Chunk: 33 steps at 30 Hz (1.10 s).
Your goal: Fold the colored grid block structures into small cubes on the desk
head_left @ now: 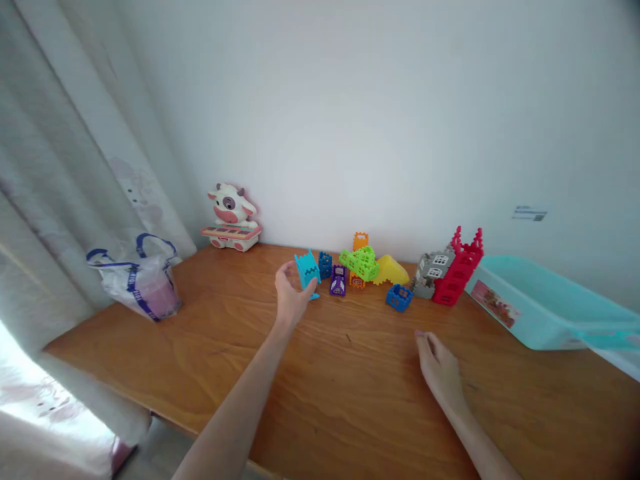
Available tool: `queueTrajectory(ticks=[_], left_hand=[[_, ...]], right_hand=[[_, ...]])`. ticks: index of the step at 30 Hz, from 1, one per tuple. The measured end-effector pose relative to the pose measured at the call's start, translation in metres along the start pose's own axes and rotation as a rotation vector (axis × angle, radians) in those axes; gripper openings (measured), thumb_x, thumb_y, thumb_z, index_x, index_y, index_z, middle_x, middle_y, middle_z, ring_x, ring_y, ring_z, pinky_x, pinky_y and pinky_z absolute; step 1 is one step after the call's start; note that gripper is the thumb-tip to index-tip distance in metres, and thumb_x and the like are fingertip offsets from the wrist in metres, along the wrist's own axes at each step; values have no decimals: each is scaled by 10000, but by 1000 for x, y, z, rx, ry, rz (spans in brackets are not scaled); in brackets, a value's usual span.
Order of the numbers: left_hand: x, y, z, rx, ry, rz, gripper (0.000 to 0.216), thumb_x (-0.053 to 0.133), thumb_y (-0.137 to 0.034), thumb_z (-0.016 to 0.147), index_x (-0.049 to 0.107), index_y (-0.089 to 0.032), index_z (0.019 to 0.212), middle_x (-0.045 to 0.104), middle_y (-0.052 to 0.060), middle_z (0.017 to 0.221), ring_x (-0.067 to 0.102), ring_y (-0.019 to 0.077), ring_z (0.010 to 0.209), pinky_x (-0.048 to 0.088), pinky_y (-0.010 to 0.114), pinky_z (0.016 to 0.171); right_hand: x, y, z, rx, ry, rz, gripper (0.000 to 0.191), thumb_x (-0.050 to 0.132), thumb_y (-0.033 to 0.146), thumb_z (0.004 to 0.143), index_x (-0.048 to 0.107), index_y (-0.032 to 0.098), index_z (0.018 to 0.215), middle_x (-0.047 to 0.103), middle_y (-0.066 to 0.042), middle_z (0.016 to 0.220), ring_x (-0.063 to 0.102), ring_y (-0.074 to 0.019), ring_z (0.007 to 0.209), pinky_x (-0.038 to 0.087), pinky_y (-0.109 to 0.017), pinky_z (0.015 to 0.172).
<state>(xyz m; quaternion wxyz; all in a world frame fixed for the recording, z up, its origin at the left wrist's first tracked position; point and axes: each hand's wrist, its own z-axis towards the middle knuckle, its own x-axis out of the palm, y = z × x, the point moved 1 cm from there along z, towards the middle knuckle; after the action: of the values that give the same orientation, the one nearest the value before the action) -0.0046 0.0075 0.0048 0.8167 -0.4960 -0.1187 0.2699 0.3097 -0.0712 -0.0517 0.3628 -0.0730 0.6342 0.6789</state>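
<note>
Left hand holding a light blue toy block at a wooden table

A person's left hand [291, 297] is clamped on a light blue toy block [309, 268], thumb on its right side and fingers on its left. The block is over the far middle of the table [350, 373], just left of a dark blue block [325, 265]. It is bright, boxy and taller than it is wide, tilted with its top leaning left. Its upper edge is toothed like a castle wall, and a darker jagged line crosses its face. A flat bit of the same blue shows at its foot; whether it touches the table cannot be told.

The right hand [441, 367] is on the near right of the table, fingers loosely curled; whether they close on anything cannot be told.

Right of the dark blue block, a purple toy car [338, 281] sits near orange, lime green and yellow pieces. Farther right are a small blue box [399, 297], a grey block [429, 277] and a tall red tower [456, 277], then a pale turquoise bin [540, 310]. A cow-shaped toy keyboard [233, 223] stands far left, with a clear bag [150, 287] nearer.
</note>
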Motion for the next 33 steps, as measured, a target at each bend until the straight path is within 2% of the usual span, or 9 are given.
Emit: queueTrajectory(ticks=[2,5,9,11,14,18,22,26,33], left_hand=[[13,24,17,-63,-38,54,915,899,-327,534,432,-193,1309,455,172,1402,430,320,1346,345,471,1121],[25,48,38,-251,77,-6,1080,961,-280,368,434,-181,1306,483,192,1394,403,340,1380,325,480,1138],[31,57,43,-422,256,-184,739,956,-230,366,603,-162,1012,704,122,1007,663,313,1024,510,495,935],[30,53,34,-431,259,-208,596,946,-277,421,625,-161,910,723,112,900,692,286,879,553,463,838],[29,43,9,-432,191,-326,528,895,-407,550,634,-171,943,732,103,971,697,241,888,560,378,825],[43,29,-37,-675,184,-806,529,844,-503,621,656,-162,978,737,81,952,707,235,857,575,363,782],[64,16,-76,-812,376,-870,530,873,-480,598,680,-139,955,744,97,919,707,245,830,574,366,770],[72,7,-94,-809,564,-826,541,910,-425,563,690,-105,939,745,128,939,703,233,802,557,343,774],[72,1,-101,-839,866,-826,559,890,-320,629,630,-142,1092,722,114,1038,695,203,789,563,326,733]], right_hand=[[3,3,7,37,18,-186,360,375,491,869,462,252,613,553,-24,582,535,-217,589,342,-307,561],[5,4,14,71,49,-349,350,387,479,871,488,254,623,594,-38,603,542,-221,572,302,-299,531],[4,-5,14,-9,7,-248,418,371,551,872,419,252,584,532,-11,534,521,-206,541,317,-289,525],[4,-8,13,-55,-20,-151,451,361,588,873,374,251,573,475,10,503,493,-190,516,328,-287,527],[5,-8,9,-113,-15,-53,480,393,625,876,358,248,582,412,34,504,444,-164,498,331,-281,519],[7,0,2,-199,17,78,423,476,616,886,481,238,697,483,29,585,479,-159,535,389,-279,530],[11,3,-4,-304,54,183,369,585,540,874,561,212,1041,653,-71,932,636,-213,780,516,-319,637],[15,2,-9,-450,167,192,554,649,443,868,446,244,1343,569,-126,1317,603,-264,1139,559,-391,849],[21,6,-7,-624,172,32,529,599,328,918,416,287,1413,585,-96,1342,589,-256,1203,500,-439,1008]])
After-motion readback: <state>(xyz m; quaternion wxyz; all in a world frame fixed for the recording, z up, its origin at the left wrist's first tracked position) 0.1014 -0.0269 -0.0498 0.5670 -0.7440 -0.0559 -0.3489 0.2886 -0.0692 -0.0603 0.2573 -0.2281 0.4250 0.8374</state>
